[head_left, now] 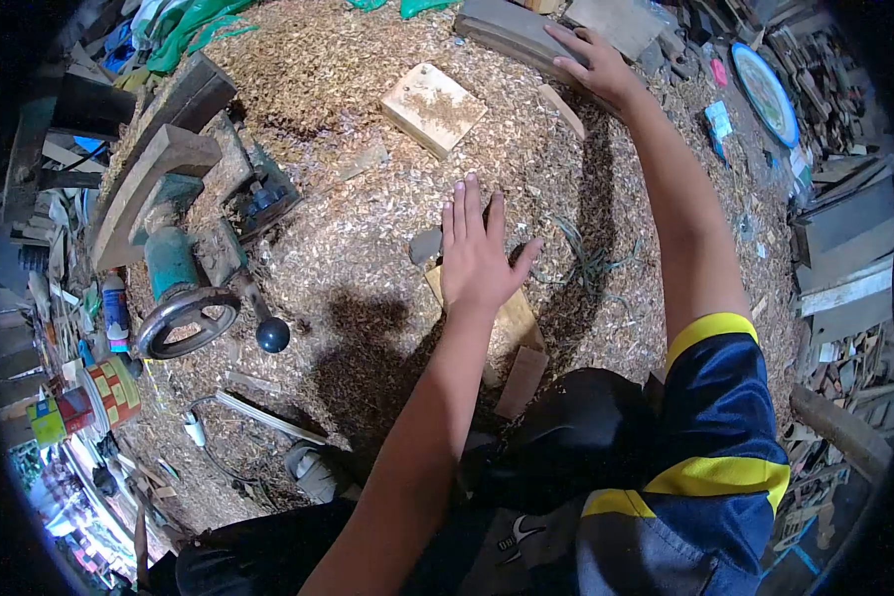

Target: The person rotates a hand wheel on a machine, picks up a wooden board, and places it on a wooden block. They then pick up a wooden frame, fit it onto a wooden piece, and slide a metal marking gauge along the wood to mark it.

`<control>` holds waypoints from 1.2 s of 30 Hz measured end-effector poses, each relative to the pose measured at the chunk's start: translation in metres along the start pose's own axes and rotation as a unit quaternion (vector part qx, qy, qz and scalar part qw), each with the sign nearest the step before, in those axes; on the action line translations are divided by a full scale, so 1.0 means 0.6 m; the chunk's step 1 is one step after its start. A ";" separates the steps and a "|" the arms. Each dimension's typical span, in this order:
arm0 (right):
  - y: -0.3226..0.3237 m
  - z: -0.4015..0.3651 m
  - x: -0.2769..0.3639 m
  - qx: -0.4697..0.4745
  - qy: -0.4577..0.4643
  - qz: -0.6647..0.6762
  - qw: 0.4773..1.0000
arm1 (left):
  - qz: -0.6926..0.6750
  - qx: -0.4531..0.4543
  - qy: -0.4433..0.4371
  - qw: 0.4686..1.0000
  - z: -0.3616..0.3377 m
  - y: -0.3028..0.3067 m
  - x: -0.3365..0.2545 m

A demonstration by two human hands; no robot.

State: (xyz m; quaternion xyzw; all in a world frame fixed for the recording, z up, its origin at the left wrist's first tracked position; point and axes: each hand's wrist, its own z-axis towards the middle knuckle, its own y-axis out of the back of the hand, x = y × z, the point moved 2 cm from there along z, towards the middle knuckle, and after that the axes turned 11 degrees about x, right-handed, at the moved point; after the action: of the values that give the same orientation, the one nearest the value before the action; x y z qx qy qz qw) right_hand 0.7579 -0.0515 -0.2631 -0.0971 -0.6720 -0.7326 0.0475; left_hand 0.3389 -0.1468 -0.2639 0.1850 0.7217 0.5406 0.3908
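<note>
My left hand (480, 260) is open, palm down and fingers outstretched, over a pale wooden block (519, 320) that shows partly beneath it. Just beyond the fingertips, a light wooden block (433, 107) dusted with shavings lies on the chip-covered floor. At the top right, my right hand (596, 66) reaches over a long dark wooden beam (515, 38), its fingers stretched out across the upper side. A small brown wood offcut (522, 382) lies close to my knee.
On the left stands a green vise (172, 260) with a metal handwheel (189, 323) and a black ball knob (272, 335). Curved timber (159, 179) leans beside it. Thin cord (591, 260) lies tangled right of my left hand. A blue-rimmed oval object (765, 94) and stacked scrap wood line the right side.
</note>
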 end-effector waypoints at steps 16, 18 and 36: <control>0.004 -0.023 0.013 -0.016 -0.066 -0.043 0.997 | 0.002 0.007 0.005 1.000 -0.001 0.000 -0.002; 0.006 -0.025 0.021 -0.008 -0.066 -0.062 0.996 | 0.005 0.002 0.004 1.000 -0.001 0.000 -0.003; -0.035 -0.407 0.471 -0.278 -0.232 0.231 0.903 | -0.009 -0.035 0.000 0.999 -0.004 -0.024 0.008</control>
State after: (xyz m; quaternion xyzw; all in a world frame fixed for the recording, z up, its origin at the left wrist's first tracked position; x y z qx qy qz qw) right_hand 0.4584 -0.2748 -0.2442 -0.4261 -0.3920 -0.8148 0.0295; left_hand 0.3363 -0.1502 -0.2788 0.1646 0.7040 0.5617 0.4022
